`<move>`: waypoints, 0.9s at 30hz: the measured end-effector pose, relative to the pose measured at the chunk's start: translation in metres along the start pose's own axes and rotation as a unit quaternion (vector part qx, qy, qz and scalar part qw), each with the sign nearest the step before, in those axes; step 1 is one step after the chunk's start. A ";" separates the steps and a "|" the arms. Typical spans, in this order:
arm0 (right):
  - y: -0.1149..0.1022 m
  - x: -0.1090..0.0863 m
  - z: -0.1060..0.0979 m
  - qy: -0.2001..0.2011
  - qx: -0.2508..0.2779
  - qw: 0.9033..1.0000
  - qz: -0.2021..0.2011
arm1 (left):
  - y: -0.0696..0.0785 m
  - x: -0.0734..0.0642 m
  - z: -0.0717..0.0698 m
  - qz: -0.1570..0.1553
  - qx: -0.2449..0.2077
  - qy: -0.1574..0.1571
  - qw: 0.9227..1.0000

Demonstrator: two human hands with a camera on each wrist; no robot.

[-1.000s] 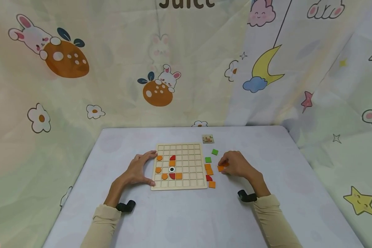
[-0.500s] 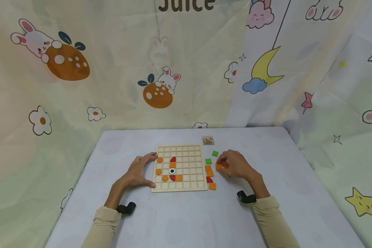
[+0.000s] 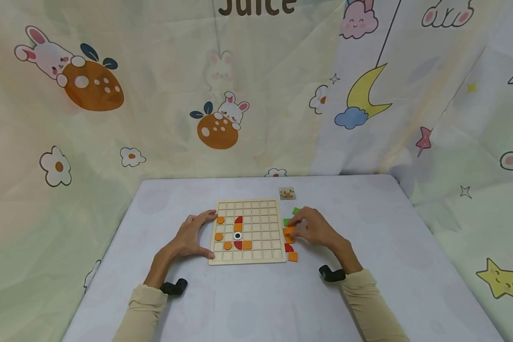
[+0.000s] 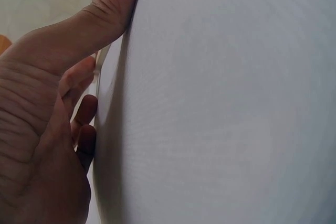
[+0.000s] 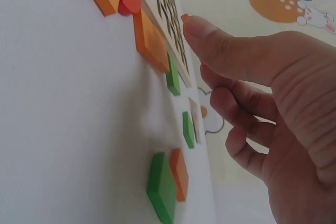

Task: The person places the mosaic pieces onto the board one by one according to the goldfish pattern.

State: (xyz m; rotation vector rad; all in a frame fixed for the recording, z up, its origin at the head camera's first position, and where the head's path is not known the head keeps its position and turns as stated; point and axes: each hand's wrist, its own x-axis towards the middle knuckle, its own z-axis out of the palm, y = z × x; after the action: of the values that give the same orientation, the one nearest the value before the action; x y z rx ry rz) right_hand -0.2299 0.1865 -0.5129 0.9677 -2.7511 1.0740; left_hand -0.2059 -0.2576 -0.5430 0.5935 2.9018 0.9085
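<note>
Fingers (image 3: 291, 223) pinching orange tile (image 3: 289, 231), left hand (image 3: 191, 234) steadying board (image 3: 248, 231)

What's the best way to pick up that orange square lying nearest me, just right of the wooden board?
Pinch the orange square by its two opposite side edges, coming straight down from above. It lies flat and thin on the table, apart from the board, so both edges look free.

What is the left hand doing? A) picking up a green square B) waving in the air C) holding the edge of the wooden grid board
C: the left hand rests against the left edge of the wooden grid board, thumb and fingers around its corners.
</note>
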 end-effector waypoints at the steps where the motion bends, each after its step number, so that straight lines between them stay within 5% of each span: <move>1: -0.001 0.002 0.002 -0.003 0.009 1.000 0.003 | 0.000 0.000 0.000 -0.001 -0.001 0.000 1.000; 11: -0.006 0.019 0.022 -0.024 0.089 0.996 -0.011 | -0.001 0.000 0.000 -0.005 -0.005 0.000 1.000; 27: -0.031 0.045 0.051 -0.053 0.076 0.995 -0.049 | 0.003 -0.001 -0.002 -0.010 -0.006 -0.004 1.000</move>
State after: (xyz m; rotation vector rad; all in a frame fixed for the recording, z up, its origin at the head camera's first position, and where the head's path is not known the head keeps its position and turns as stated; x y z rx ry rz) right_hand -0.2391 0.1132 -0.5225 1.1989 -2.7019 1.2657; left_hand -0.2044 -0.2568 -0.5402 0.5664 2.8871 0.9190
